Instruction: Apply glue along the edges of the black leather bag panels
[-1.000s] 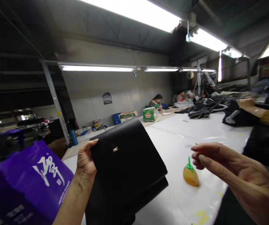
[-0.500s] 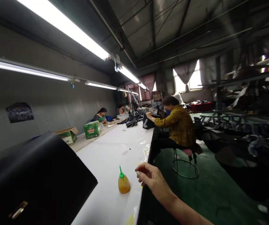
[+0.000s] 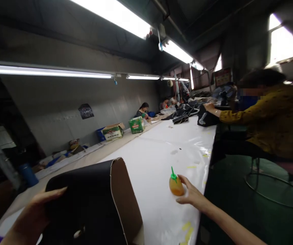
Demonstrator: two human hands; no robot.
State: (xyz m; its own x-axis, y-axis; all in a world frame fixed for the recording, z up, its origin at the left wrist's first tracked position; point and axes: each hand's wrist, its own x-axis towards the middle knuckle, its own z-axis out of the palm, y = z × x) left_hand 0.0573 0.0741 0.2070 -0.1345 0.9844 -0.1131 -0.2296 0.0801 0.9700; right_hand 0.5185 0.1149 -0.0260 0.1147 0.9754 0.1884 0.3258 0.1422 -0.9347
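Observation:
My left hand grips the left edge of a black leather-like bag piece, thumb over the front and the other fingers hidden behind. The piece is curved over, with a brown inner side and a small metal clasp low on its front. My right hand reaches over the white table, thumb and forefinger apart at the right side of a squeeze bottle. This bottle has a green nozzle, orange-yellow liquid inside, and stands upright. Whether the fingertips touch it I cannot tell.
A co-worker in a mustard top sits on a stool at the right edge, holding black material. Green cartons stand along the left side. Black pieces lie piled farther down the white table. Lamps hang overhead.
The view has swung left. My right hand has come from beside the bottle to its side, fingers spreading. The black piece has turned, showing its brown inside, and my left hand has come into view.

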